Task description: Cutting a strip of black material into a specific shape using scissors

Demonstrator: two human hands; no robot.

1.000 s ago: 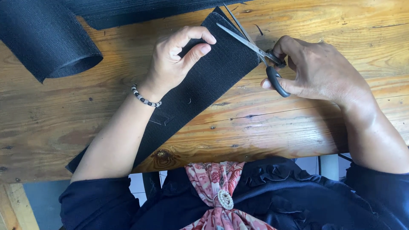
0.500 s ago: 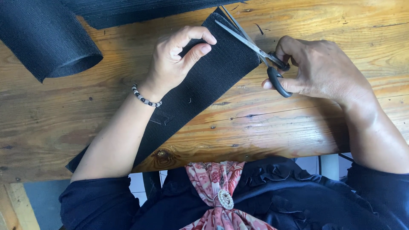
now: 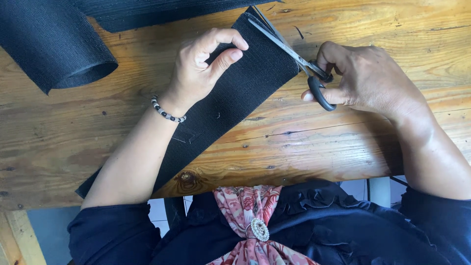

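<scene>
Nearest me, at the bottom of the view, I note a dark ruffled garment with a red patterned scarf (image 3: 255, 211) pinned by a round brooch (image 3: 259, 229). Just beyond runs the near edge of the wooden table (image 3: 319, 157).

My left forearm crosses the table and wears a bead bracelet (image 3: 167, 112) at the wrist. My left hand (image 3: 203, 68) rests on the black strip (image 3: 230, 93), which lies diagonally across the table from the near left edge up to the far middle. Thumb and forefinger are pressed together, pinching up a fold of the strip close to its far end.

My right hand (image 3: 368, 78) is closed through the black loops of the scissors (image 3: 294, 54), fingers curled around the handles. The blades stand slightly parted at the far end of the strip, their tips reaching past its top corner. I judge the cut at that end is in progress: I cannot tell how far the blades have bitten, and no severed piece lies apart from the strip. The rest of the strip shows no cuts that I can see.

Farther off, at the far left, a roll (image 3: 54, 44) of the same black material lies on the table, well apart from both hands, and another dark band (image 3: 162, 12) runs along the far edge
</scene>
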